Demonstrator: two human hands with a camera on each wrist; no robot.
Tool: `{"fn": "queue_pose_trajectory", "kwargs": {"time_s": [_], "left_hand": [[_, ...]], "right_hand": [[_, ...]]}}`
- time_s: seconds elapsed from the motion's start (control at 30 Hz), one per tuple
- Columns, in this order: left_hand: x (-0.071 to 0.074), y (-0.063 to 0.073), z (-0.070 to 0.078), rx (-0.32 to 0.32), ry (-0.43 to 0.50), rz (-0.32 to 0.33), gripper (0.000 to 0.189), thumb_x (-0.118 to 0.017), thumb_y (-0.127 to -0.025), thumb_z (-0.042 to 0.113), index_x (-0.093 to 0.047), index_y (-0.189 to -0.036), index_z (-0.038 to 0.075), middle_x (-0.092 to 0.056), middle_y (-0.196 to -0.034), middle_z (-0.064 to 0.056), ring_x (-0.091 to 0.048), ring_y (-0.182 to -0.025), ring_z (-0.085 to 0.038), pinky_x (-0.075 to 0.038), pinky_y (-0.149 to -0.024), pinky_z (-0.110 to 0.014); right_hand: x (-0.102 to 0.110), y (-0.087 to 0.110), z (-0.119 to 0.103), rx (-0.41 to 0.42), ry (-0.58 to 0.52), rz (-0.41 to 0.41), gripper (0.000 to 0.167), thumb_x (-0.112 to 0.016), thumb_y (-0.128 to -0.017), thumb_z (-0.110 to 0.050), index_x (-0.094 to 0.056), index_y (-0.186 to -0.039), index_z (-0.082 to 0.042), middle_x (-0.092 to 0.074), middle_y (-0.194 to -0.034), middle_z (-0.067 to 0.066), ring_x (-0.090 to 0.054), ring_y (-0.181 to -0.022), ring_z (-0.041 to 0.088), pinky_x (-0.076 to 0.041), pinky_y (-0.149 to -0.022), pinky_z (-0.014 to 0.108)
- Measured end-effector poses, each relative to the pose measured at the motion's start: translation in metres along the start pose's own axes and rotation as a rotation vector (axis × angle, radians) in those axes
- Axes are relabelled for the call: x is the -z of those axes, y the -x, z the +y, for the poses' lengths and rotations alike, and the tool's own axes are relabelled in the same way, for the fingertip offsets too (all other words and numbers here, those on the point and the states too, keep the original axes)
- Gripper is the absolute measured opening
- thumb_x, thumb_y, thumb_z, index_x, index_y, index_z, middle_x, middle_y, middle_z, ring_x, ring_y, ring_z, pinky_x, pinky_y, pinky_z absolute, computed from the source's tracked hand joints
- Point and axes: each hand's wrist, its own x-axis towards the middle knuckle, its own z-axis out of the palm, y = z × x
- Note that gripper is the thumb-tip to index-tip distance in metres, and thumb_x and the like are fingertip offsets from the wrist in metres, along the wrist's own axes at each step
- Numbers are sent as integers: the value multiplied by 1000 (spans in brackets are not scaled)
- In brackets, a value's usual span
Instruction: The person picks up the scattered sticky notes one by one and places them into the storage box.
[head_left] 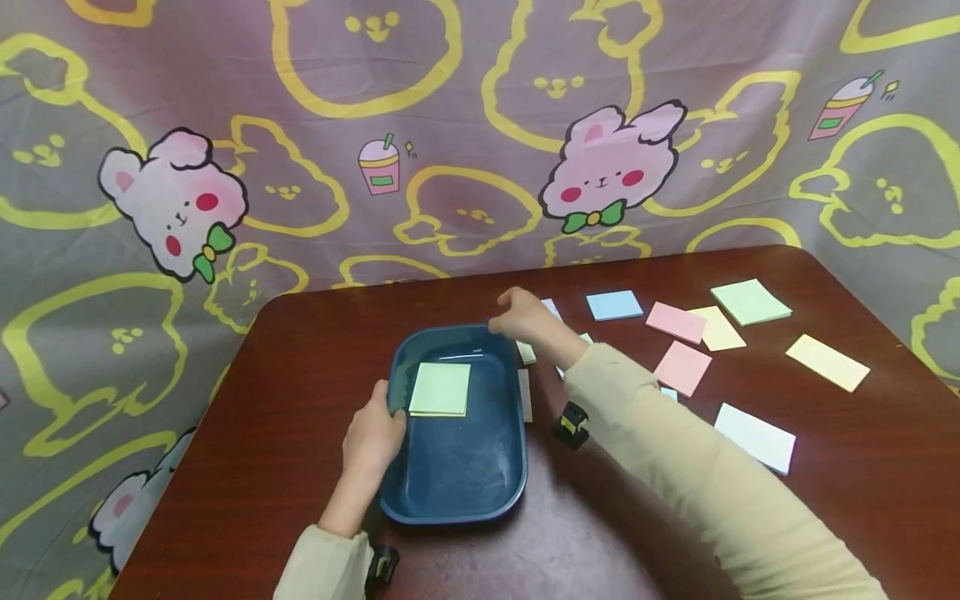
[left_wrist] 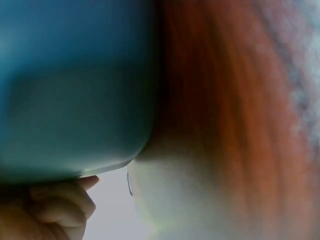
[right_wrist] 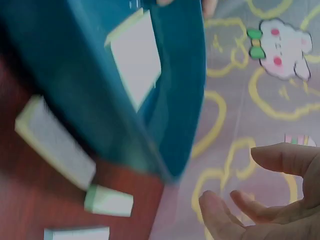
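Note:
A dark blue rectangular tray (head_left: 472,471) stands on the table, with a light green sticky note pad (head_left: 441,388) lying inside toward its far end. My left hand (head_left: 371,435) grips the tray's left wall, thumb over the rim; its curled fingers (left_wrist: 62,207) show below the tray in the left wrist view. Near the far right corner is my right hand (head_left: 531,323). In the right wrist view its thumb (right_wrist: 280,156) and fingers are spread apart, nothing between them, beside the tray's corner.
Several note pads lie right of the tray: blue (head_left: 615,305), pink (head_left: 682,367), pale green (head_left: 751,302), yellow (head_left: 827,362) and white (head_left: 755,437). A narrow pad (head_left: 525,396) sits close against the tray's right side. A patterned curtain (head_left: 465,125) hangs behind the table (head_left: 300,367).

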Motion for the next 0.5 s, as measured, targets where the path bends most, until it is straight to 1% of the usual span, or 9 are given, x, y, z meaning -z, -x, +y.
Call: {"fn": "queue_pose_trajectory", "kwargs": {"time_s": [0.1, 0.13, 0.23, 0.3, 0.4, 0.5], "left_hand": [[1, 1, 1, -2, 0, 1, 47, -48, -92, 15, -40, -138, 8, -65, -98, -27, -61, -72, -32, -42, -59, -43], [0, 1, 1, -3, 2, 2, 47, -48, -92, 15, -40, -138, 8, -65, -99, -27, -61, -73, -32, -43, -59, -43], [0, 1, 2, -7, 2, 10, 47, -49, -92, 15, -40, -138, 7, -65, -103, -28, -63, -75, -34, -44, -61, -44], [0, 1, 2, -9, 5, 10, 47, -48, -92, 15, -40, -138, 7, -65, -102, -28, -62, -75, -34, -44, -60, -44], [0, 1, 2, -12, 7, 9, 47, -48, -92, 14, -40, -138, 7, -65, -101, -28, -62, -73, -32, -43, -59, -43], [0, 1, 2, -13, 9, 7, 47, -47, -92, 14, -41, -138, 8, -65, -102, -27, -61, -72, -31, -42, -59, -42]], "right_hand": [[23, -2, 9, -1, -4, 25, 50, -54, -90, -13, -41, -136, 3, -45, -140, 21, -49, -122, 33, -41, -103, 46], [32, -2, 13, -4, -23, 27, 50, -53, -91, -12, -41, -137, 3, -44, -141, 22, -48, -123, 34, -41, -103, 46], [57, -4, 26, -17, -53, 38, 51, -49, -93, -11, -37, -140, 5, -39, -145, 24, -47, -127, 37, -39, -106, 46], [74, -2, 35, -26, -79, 50, 53, -47, -95, -10, -32, -142, 7, -35, -148, 26, -45, -129, 40, -38, -108, 46], [99, -1, 54, -38, -73, 101, 55, -45, -95, -11, -29, -142, 11, -32, -148, 29, -45, -128, 42, -38, -108, 47], [125, 0, 77, -66, -53, 161, 57, -45, -94, -14, -27, -141, 13, -31, -146, 32, -46, -121, 42, -39, -105, 48]]}}
